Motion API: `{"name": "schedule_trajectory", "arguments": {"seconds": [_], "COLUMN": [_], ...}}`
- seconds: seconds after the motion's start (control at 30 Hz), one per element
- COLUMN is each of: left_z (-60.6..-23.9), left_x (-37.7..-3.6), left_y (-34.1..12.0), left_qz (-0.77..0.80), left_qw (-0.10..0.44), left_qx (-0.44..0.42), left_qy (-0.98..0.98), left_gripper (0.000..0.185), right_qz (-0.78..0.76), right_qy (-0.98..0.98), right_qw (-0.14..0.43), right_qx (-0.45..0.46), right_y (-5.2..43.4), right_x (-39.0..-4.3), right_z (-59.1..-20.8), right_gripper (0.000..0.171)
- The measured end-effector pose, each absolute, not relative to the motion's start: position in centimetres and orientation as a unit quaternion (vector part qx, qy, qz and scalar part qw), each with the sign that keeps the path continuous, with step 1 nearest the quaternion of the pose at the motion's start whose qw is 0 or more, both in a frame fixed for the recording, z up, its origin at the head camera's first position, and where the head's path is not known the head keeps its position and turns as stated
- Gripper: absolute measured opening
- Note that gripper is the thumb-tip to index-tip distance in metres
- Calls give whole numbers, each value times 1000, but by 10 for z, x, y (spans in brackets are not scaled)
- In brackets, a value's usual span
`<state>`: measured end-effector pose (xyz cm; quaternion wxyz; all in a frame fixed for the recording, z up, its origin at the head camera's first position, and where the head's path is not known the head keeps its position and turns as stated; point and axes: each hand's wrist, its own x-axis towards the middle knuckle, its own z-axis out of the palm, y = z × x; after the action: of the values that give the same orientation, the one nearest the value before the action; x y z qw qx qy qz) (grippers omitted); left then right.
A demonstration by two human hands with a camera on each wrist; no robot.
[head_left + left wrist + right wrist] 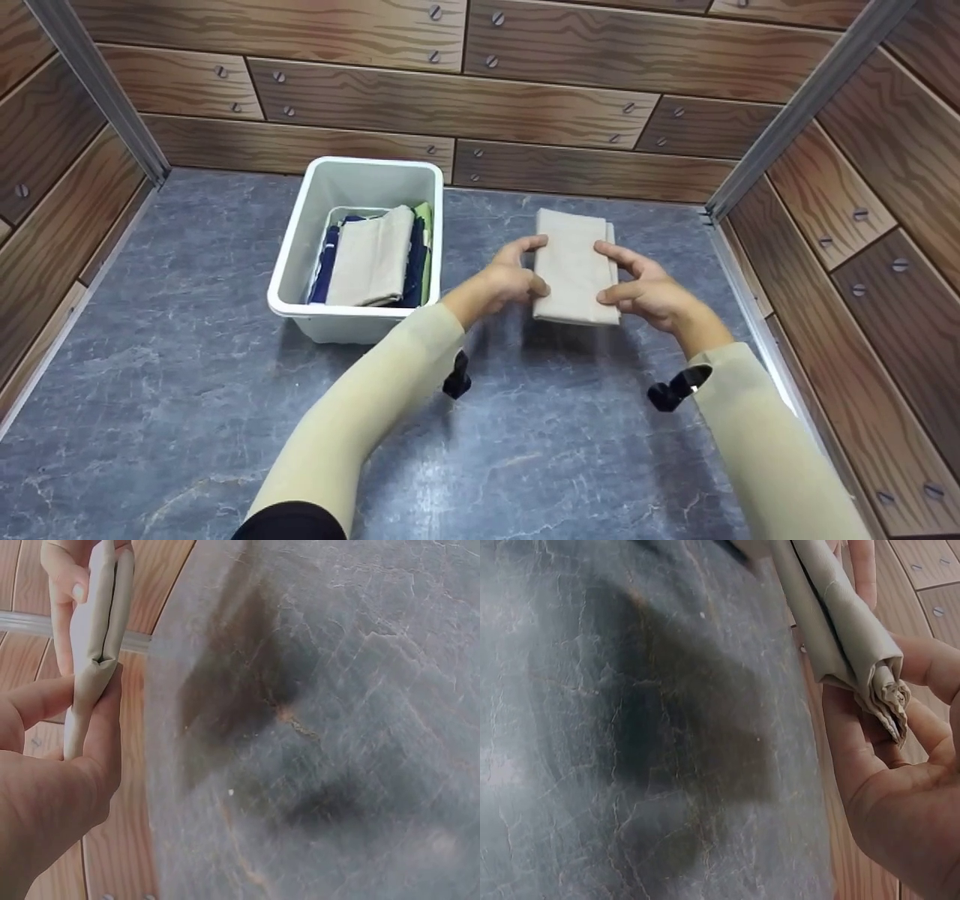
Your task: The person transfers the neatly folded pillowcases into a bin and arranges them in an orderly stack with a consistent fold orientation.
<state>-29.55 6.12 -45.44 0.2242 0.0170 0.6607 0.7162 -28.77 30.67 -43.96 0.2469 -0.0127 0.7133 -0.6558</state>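
A folded beige cloth [576, 266] is held up between both hands, with its shadow on the surface below. My left hand [514, 277] pinches its left edge between thumb and fingers. On the opposite edge, my right hand [649, 289] grips it the same way. From the left wrist view, the cloth [99, 637] shows as a thick stack of layers with a fold at the near end. Loose, crumpled layer ends poke out of the cloth [847, 622] beside the right hand [907, 802] in the right wrist view.
Left of the hands stands a white plastic bin [337, 330]. Inside it lie another folded beige cloth [371, 259], dark blue fabric [415, 274] and a green piece [427, 247]. Wood-patterned walls [360, 90] enclose the grey marbled surface [525, 450] at the back and sides.
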Motion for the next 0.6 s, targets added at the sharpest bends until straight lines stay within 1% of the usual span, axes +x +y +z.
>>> {"name": "schedule_trajectory", "arguments": {"seconds": [0.6], "left_z": [-426], "left_x": [-290], "left_y": [39], "left_qz": [718], "left_qw": [229], "left_qx": [35], "left_qy": [656], "left_gripper": [91], "right_qz": [-669], "right_qy": [701], "right_qw": [244], "right_qx": [-26], "right_y": [288], "right_x": [-286], "right_z": [-424], "right_gripper": [94]}}
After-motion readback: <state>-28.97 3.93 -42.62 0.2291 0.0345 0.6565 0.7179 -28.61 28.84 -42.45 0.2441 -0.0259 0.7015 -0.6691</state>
